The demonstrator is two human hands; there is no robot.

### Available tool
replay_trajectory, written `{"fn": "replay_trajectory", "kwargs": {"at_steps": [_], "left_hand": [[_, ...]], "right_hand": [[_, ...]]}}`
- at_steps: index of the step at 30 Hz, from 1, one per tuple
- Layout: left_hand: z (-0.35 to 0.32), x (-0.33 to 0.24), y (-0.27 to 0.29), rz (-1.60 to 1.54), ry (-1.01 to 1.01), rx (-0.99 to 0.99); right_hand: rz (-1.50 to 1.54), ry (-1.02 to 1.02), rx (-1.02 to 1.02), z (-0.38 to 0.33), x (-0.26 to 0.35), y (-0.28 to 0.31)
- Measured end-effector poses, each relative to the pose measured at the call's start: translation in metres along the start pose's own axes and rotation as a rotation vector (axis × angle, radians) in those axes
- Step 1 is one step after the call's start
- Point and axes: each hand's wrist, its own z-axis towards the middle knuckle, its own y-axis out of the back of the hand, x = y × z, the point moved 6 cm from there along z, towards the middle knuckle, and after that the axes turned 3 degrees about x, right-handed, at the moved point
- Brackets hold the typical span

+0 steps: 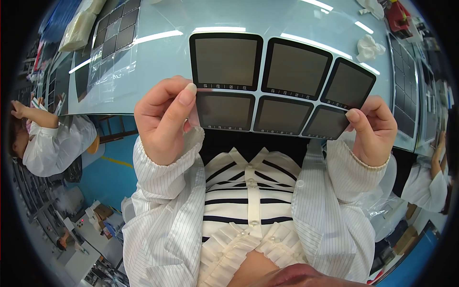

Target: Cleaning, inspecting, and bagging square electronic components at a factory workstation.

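Between my hands I hold up a clear sheet [260,94] bearing several dark, rounded rectangular panels in two rows, each with a line of small marks along its lower edge. My left hand [167,117] pinches its left edge, thumb on top near the gap between the rows. At the right edge my right hand [374,126] grips the lower corner, with its thumb on the dark panel there. The sheet is tilted above the near edge of the table, and the fingers behind it are partly hidden.
The pale glass-topped table [162,57] reflects ceiling lights. Another panel sheet [114,29] lies at the far left beside a plastic-wrapped stack [81,29]. Crumpled white tissue [369,47] and more dark panel sheets [404,86] lie at the right. People in white sit on both sides.
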Motion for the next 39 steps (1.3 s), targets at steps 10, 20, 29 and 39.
{"fn": "replay_trajectory", "kwargs": {"at_steps": [10, 20, 29, 39], "left_hand": [[0.002, -0.002, -0.002, -0.004, -0.023, 0.017], [0.001, -0.003, 0.006, -0.008, -0.027, 0.009], [0.0, -0.004, 0.015, 0.005, -0.033, -0.038], [-0.001, -0.005, 0.016, 0.012, -0.061, -0.028]], "right_hand": [[-0.007, 0.026, -0.003, 0.0, 0.003, 0.001], [0.036, 0.055, -0.029, -0.002, 0.006, -0.005], [-0.02, 0.091, -0.033, -0.003, 0.01, -0.014], [-0.12, 0.208, -0.039, -0.004, 0.011, -0.013]]}}
